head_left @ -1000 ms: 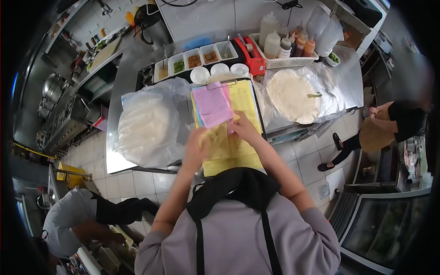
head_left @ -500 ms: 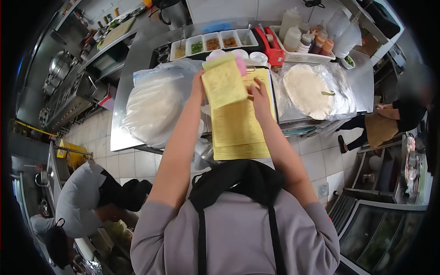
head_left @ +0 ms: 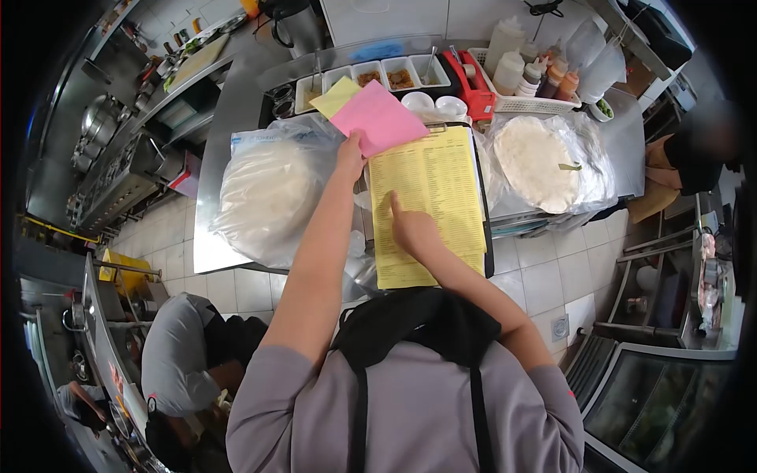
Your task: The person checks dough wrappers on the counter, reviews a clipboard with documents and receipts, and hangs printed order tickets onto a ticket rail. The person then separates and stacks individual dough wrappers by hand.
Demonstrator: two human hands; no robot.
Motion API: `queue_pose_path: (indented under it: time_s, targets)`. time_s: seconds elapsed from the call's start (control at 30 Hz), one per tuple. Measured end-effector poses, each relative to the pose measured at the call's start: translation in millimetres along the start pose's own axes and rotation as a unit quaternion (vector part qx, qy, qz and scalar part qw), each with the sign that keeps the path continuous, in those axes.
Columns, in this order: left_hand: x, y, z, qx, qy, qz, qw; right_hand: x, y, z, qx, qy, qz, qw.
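Note:
My left hand (head_left: 352,154) grips a pink slip (head_left: 382,118) and a yellow slip (head_left: 335,98), held up over the top left of the clipboard. Below them a long yellow printed sheet (head_left: 430,169) lies on the dark clipboard (head_left: 489,256). My right hand (head_left: 414,230) rests over the middle of this sheet, its index finger stretched out on the print and the other fingers curled. Nothing shows in the right hand. The sheet's upper left corner is partly hidden by the pink slip.
Bagged dough rounds (head_left: 272,193) sit left, a flatbread (head_left: 536,164) on plastic right. Food tubs (head_left: 398,76), white bowls (head_left: 418,101), a red dispenser (head_left: 475,88) and a bottle basket (head_left: 524,102) stand behind. Other people are at lower left (head_left: 177,355) and right (head_left: 698,162).
My left hand has lifted the slips off the sheet and swung them up and left, the pink one now uppermost. My right hand has moved down onto the sheet, index finger extended.

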State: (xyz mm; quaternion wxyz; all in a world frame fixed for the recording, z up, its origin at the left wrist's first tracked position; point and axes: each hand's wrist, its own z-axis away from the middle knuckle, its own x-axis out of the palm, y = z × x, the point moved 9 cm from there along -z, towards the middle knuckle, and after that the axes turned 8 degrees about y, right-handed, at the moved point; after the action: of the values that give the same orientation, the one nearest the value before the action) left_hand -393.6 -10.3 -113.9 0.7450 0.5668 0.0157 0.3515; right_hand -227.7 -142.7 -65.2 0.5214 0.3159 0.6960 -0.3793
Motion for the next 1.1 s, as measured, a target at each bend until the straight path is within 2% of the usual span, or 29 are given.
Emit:
queue_pose_path:
  time_s: [0.07, 0.2, 0.27, 0.37, 0.5, 0.67, 0.8, 0.87, 1.1]
  targets:
    - [-4.2, -4.6, -0.5, -0.010, 0.011, 0.017, 1.000, 7.0, 7.9, -15.5, 0.006, 0.015, 0.026, 1.000]
    - [21.7, 17.2, 42.2, 0.091, -0.113, -0.069, 0.987, -10.4, 23.1, -34.6, -0.041, 0.113, 0.044, 0.992]
    - [28.1, 18.6, 57.4, 0.140, -0.171, -0.140, 0.965, -25.3, 26.9, -34.0, -0.055, 0.124, 0.035, 0.990]
    - [20.1, 5.2, 49.1, 0.121, -0.150, -0.137, 0.972, -26.0, 24.8, -27.1, -0.060, 0.160, 0.033, 0.985]
    - [10.3, 6.3, 38.4, 0.152, -0.086, -0.160, 0.971, -18.9, 10.0, -4.7, -0.092, 0.200, 0.019, 0.975]
    - [3.7, -1.4, 26.6, 0.145, -0.077, -0.097, 0.982, -17.3, -9.7, 25.9, -0.153, 0.182, 0.001, 0.971]
    - [-1.5, -3.5, 26.5, 0.113, -0.048, -0.119, 0.985, -25.5, -13.3, 38.0, -0.174, 0.188, -0.015, 0.966]
    - [-4.5, -5.0, 20.5, 0.124, -0.041, -0.156, 0.979, -28.2, -11.1, 38.6, -0.158, 0.187, -0.027, 0.969]
    - [-0.5, -2.9, 22.4, 0.124, -0.070, -0.116, 0.983, -41.4, 18.1, 31.5, -0.038, 0.241, -0.072, 0.967]
